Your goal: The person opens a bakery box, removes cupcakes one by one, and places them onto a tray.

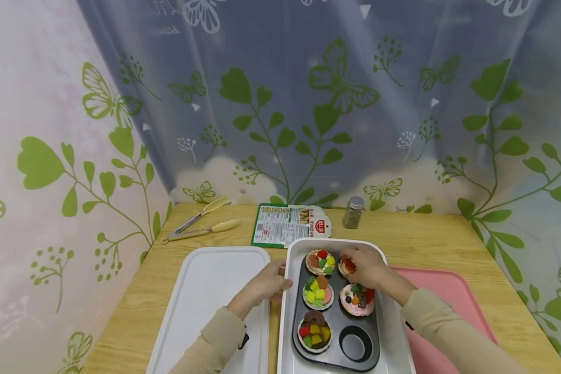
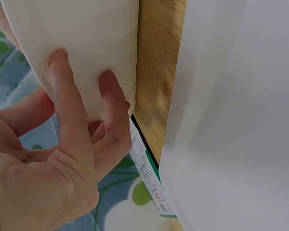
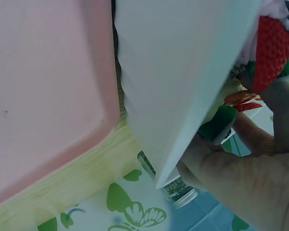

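The right hand (image 1: pixel 365 266) pinched a strawberry-topped tart (image 1: pixel 347 266) at the muffin pan's (image 1: pixel 335 352) far-right cup; the left hand (image 1: pixel 272 283), fingers fairly straight, steadied the white tray (image 1: pixel 287 306). Seating it well called for a level, centred descent.

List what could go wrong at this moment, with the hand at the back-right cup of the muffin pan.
1. The right hand pinches a small toy tart with red topping over the dark six-cup muffin pan; a loose grip might drop it askew.
2. That forearm passes close above the pink-frosted toy cupcake and could brush its toppings.
3. The left hand only rests on the rim of the white rectangular tray, so the tray could slide.
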`<state>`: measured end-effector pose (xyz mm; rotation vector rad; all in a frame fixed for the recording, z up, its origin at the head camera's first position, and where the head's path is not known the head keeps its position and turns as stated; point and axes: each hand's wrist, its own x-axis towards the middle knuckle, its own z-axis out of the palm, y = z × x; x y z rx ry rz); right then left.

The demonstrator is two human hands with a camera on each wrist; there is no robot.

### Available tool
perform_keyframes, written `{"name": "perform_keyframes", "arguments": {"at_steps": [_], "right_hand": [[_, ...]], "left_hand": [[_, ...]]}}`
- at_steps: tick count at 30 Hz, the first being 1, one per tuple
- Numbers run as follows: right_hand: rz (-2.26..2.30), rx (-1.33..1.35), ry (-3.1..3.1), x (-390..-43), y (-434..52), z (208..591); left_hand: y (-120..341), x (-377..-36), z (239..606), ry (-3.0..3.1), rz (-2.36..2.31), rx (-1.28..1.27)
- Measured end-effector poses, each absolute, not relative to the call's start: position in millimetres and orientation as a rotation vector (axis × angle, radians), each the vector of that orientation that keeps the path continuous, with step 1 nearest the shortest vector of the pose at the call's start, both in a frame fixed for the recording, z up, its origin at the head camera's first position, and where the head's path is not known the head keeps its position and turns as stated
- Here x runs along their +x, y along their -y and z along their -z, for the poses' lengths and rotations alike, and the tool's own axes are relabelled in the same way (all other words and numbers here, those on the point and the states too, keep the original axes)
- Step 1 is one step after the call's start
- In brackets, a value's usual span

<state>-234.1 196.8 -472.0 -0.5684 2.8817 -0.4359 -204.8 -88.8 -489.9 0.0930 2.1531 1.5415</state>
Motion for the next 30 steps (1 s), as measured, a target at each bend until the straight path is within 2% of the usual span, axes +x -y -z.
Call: {"name": "perform_keyframes", "arguments": {"at_steps": [14,21,30], "right_hand": [[0.473,-0.688,-2.936,-233.6,-200.3,474.6],[0.532,-0.648,-2.945,-229.1,-201.6,473.9],[0.817,-0.582,-2.993,-220.8,-203.1,443.5]], "left_hand": [[88.6,-204.5,490.4,-2.162,-1.533,0.075],[87.3,-200.5,493.2,-2.143,-1.538,0.072],[87.2,-207.0,493.7,-2.153,-1.527,0.076]]}}
